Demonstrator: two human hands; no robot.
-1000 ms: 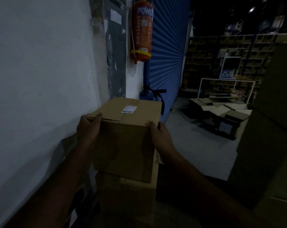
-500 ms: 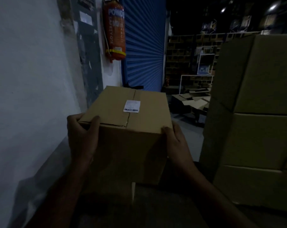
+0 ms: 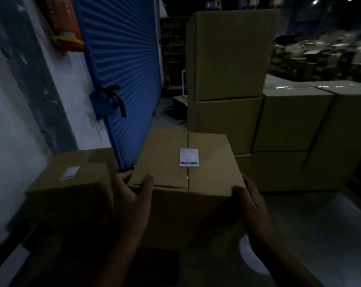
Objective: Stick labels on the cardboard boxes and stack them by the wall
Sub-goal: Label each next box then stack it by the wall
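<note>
I hold a brown cardboard box (image 3: 167, 160) in front of me, its top seam facing up with a white barcode label (image 3: 189, 157) stuck across it. My left hand (image 3: 135, 195) grips the box's near left top corner, thumb over the edge. My right hand (image 3: 251, 200) holds the near right corner, fingers down the side. To the left, by the white wall (image 3: 7, 141), stands another labelled box (image 3: 72, 183) on a stack; its white label (image 3: 70, 172) faces up.
A blue roller shutter (image 3: 121, 65) rises behind the held box, with an orange fire extinguisher (image 3: 61, 23) on the wall to its left. A tall pile of plain cardboard boxes (image 3: 258, 112) fills the right. Grey floor (image 3: 320, 224) lies at the lower right.
The view has swung right and down. The held box moved right of the wall stack, which now shows at the left with its own label. Both hands keep their grip on the corners.
</note>
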